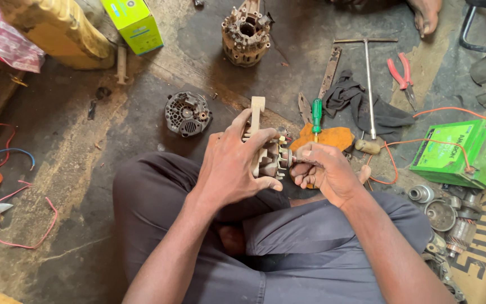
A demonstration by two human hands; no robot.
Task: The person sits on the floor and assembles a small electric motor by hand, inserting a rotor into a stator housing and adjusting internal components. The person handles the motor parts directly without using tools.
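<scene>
I sit cross-legged on a dirty concrete floor. My left hand [237, 163] grips a metal alternator rotor [270, 159] together with a short wooden stick [256, 112] that stands up behind it. My right hand [324, 170] is closed around a thin tool whose tip touches the right end of the rotor; the tool is mostly hidden in the fist. An alternator end cover [187, 113] lies on the floor to the left of my hands. A stator housing [246, 32] stands farther away.
A green-handled screwdriver [316, 115], orange sheet [322, 138], dark rag [367, 107], T-handle wrench [369, 84] and red pliers [401, 76] lie ahead right. A green battery [459, 152] with orange wires sits right, metal parts [451, 217] below it. Green box [133, 23], yellow can [57, 28] far left.
</scene>
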